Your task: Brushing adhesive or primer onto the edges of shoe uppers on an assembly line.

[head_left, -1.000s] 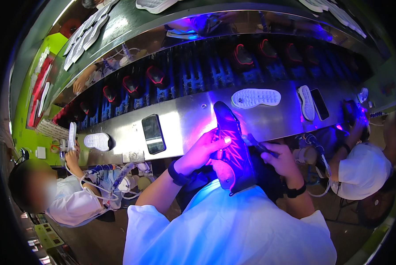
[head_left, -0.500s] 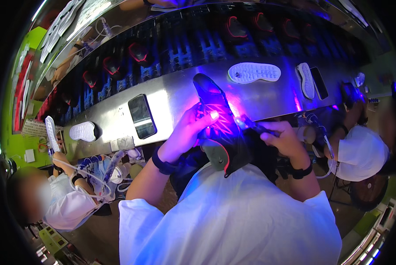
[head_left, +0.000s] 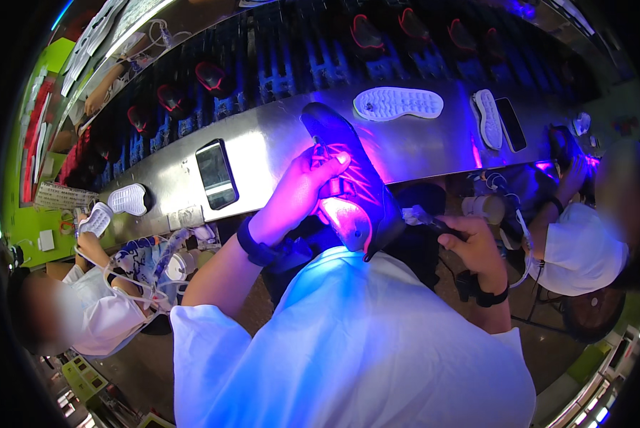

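My left hand (head_left: 304, 187) is closed around the side of a dark shoe upper (head_left: 378, 194) with red trim, its thumb lying over the lacing area. The upper's toe points away from me over the metal bench, and its heel is close to my shirt. Violet light falls on the lacing and heel collar. In my right hand (head_left: 479, 248) is a dark-handled brush (head_left: 434, 221), fingers wrapped around the handle. Its pale tip is just right of the upper's heel side; whether it touches, I cannot tell.
A white sole (head_left: 400, 104) lies on the bench (head_left: 277, 128) beyond the upper. Another sole (head_left: 487, 120) and a phone (head_left: 510, 125) are to its right, a second phone (head_left: 218, 175) left. Behind runs a slatted conveyor (head_left: 284, 71) bearing several uppers. People (head_left: 587, 242) sit on both sides.
The brush has moved from the upper's side down toward the heel and outward. The bright light now lies on the heel collar. The whole view has shifted slightly; my left hand keeps its hold.
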The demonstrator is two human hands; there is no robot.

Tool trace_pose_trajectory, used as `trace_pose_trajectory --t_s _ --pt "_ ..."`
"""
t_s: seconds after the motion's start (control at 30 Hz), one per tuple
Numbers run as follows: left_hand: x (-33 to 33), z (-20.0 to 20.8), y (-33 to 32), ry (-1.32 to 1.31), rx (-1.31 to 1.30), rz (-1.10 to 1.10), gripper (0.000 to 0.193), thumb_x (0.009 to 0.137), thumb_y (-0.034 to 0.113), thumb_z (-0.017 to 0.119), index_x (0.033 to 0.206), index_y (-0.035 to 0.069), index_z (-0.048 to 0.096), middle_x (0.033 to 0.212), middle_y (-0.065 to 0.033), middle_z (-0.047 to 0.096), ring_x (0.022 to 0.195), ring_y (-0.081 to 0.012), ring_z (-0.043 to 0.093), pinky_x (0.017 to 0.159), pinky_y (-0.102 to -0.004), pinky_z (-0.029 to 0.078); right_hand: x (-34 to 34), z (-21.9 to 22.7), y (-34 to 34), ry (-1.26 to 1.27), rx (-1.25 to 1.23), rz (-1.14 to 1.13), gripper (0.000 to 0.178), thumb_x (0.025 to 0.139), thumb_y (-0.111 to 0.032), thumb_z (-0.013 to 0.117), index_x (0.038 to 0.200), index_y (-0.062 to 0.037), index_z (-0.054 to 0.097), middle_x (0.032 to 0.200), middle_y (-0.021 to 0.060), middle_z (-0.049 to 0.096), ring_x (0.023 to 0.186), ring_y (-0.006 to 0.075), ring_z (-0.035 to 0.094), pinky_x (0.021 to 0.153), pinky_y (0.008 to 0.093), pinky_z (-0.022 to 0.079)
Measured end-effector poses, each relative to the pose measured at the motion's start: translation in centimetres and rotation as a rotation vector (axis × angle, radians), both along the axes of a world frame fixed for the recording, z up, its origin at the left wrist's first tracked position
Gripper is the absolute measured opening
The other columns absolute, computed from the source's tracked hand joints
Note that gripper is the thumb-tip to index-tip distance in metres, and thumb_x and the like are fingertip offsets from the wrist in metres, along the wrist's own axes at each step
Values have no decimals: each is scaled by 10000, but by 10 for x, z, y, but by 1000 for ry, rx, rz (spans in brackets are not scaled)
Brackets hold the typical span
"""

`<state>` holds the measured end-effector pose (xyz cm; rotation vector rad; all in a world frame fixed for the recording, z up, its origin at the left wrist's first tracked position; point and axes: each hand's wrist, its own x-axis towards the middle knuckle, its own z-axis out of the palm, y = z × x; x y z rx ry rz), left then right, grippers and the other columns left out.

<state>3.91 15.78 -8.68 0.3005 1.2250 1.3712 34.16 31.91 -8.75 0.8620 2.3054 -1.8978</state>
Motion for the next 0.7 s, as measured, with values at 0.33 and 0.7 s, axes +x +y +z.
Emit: trace_pose_trajectory --t_s 0.33,0.7 --pt "-5 5 -7 -201 -212 6 476 1014 487 481 1019 31 617 739 -71 678 456 -137 603 359 -227 437 -16 20 6 32 126 -59 340 853 -95 753 1181 -25 690 835 78 668 751 140 590 712 284 468" --pt "-14 -2 -48 -858 -9 145 510 1023 497 430 1265 67 559 1040 -128 699 782 -245 716 478 -289 585 -93 80 23 133 424 168 381 805 -43 732 1184 -52 692 785 125 629 680 238 590 665 313 466"
